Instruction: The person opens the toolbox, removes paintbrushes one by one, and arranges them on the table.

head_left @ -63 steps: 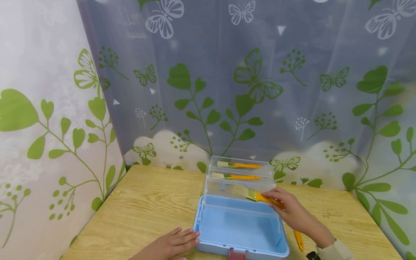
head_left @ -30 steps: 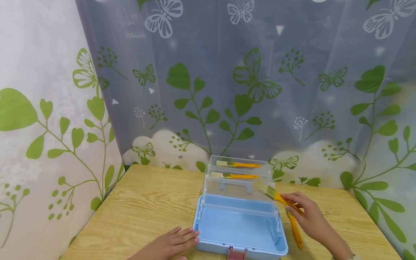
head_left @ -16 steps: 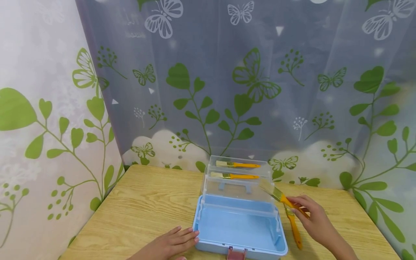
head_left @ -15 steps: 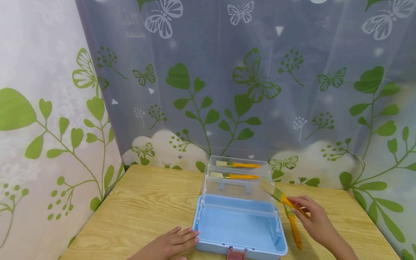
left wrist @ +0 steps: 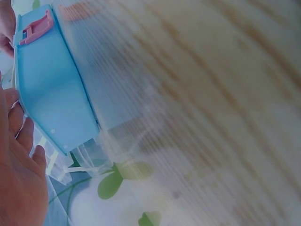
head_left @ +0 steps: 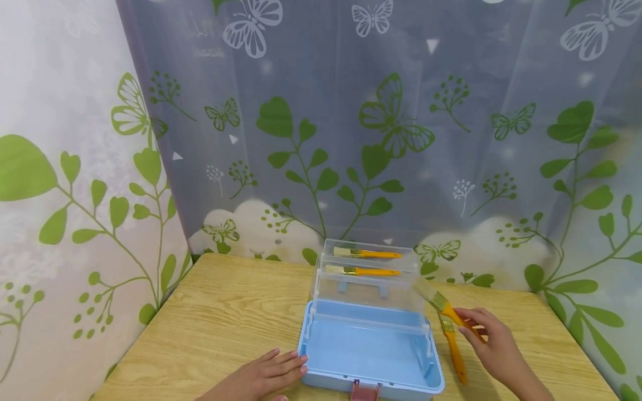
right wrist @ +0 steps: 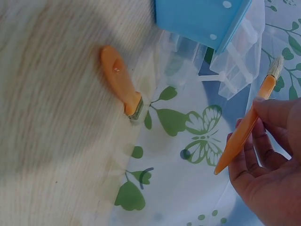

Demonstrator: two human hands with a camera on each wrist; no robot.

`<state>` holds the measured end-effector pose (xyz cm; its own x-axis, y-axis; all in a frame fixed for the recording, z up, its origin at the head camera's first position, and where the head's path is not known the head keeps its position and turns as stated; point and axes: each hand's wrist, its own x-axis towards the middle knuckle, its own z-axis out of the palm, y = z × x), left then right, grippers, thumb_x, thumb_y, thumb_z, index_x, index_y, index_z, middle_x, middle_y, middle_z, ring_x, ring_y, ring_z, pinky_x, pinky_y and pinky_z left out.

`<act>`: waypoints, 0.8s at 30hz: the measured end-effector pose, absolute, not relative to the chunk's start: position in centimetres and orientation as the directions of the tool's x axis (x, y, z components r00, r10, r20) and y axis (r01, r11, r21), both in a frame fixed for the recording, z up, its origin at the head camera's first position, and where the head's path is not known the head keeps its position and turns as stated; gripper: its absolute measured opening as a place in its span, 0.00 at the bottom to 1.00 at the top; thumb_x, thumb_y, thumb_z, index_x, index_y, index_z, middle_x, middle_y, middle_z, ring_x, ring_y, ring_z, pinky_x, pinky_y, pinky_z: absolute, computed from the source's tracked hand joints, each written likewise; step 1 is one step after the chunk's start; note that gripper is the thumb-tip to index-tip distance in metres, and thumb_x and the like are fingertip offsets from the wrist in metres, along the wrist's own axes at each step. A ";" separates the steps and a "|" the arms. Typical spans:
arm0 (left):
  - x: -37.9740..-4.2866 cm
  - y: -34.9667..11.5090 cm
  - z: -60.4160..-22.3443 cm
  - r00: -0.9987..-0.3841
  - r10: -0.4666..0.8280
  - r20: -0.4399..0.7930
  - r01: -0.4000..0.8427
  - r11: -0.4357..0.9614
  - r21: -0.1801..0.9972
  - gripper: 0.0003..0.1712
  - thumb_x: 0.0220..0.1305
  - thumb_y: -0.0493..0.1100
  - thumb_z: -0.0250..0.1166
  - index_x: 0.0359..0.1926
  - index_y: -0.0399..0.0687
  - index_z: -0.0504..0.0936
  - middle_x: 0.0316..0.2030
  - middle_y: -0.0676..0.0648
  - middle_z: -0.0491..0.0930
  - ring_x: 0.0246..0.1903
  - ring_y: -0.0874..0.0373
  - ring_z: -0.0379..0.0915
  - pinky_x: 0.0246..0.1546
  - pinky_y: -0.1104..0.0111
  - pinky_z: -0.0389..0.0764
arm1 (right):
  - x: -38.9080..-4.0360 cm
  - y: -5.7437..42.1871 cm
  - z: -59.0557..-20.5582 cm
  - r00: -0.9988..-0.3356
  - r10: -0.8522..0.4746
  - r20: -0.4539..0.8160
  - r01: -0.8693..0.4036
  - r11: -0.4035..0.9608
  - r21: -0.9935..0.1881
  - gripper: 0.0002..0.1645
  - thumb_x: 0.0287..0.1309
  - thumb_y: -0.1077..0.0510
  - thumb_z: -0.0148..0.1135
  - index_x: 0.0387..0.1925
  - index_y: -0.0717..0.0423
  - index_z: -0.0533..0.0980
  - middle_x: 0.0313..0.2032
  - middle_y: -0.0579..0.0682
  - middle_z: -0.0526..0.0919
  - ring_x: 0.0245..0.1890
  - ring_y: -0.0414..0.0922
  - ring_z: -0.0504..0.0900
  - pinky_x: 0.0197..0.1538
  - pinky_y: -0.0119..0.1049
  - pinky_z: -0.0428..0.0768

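My right hand (head_left: 494, 345) pinches the orange handle of a paintbrush (head_left: 448, 309), whose pale bristles point up and left beside the box. In the right wrist view the same paintbrush (right wrist: 247, 125) sits between thumb and fingers, above the table. A second paintbrush (head_left: 453, 351) lies on the table to the right of the light blue toolbox (head_left: 368, 353). Fingers straight, my left hand (head_left: 261, 373) touches the toolbox's left side. Behind the opened box, two clear trays stand raised, with a paintbrush (head_left: 368, 254) in the upper one and another paintbrush (head_left: 363, 272) below it.
The wooden table (head_left: 241, 301) stretches to both sides of the box. A curtain (head_left: 311, 139) printed with leaves and butterflies hangs behind it. On the toolbox's front is a dark pink latch (head_left: 365, 391).
My right hand has carried the paintbrush from over the clear lowest tray to the right, away from the box. My left hand has stayed against the toolbox.
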<state>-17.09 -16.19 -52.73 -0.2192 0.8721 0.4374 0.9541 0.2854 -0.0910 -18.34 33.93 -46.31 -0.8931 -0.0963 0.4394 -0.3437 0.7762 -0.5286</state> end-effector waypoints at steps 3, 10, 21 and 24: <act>-17.1 -16.2 -52.7 -0.212 0.873 0.439 0.954 0.282 -0.100 0.34 0.81 0.50 0.51 0.79 0.42 0.56 0.80 0.48 0.50 0.79 0.63 0.36 0.77 0.73 0.34 | -18.2 34.3 -46.6 -0.896 -0.076 0.437 -0.325 0.782 -0.531 0.23 0.57 0.73 0.69 0.54 0.61 0.82 0.44 0.51 0.84 0.36 0.27 0.77 0.34 0.29 0.81; -17.1 -16.2 -52.8 -0.214 0.873 0.438 0.955 0.282 -0.096 0.34 0.80 0.50 0.52 0.79 0.42 0.57 0.79 0.48 0.52 0.79 0.62 0.36 0.77 0.74 0.35 | -17.9 35.1 -47.1 -0.922 -0.034 0.387 -0.253 0.807 -0.534 0.22 0.58 0.72 0.69 0.55 0.62 0.82 0.45 0.54 0.84 0.36 0.30 0.79 0.34 0.29 0.81; -17.2 -16.2 -52.9 -0.218 0.877 0.428 0.951 0.290 -0.110 0.33 0.81 0.50 0.51 0.79 0.43 0.58 0.79 0.48 0.55 0.79 0.63 0.39 0.77 0.73 0.34 | -17.6 35.9 -47.7 -0.923 -0.010 0.386 -0.235 0.807 -0.541 0.21 0.58 0.73 0.68 0.54 0.65 0.82 0.44 0.56 0.84 0.35 0.30 0.79 0.34 0.26 0.81; -17.2 -16.2 -52.9 -0.220 0.878 0.426 0.951 0.291 -0.108 0.35 0.79 0.49 0.54 0.79 0.43 0.58 0.79 0.48 0.55 0.79 0.62 0.39 0.77 0.73 0.34 | -17.6 36.2 -48.1 -0.922 -0.005 0.386 -0.233 0.805 -0.546 0.21 0.58 0.73 0.68 0.54 0.65 0.81 0.44 0.56 0.84 0.35 0.28 0.79 0.34 0.27 0.81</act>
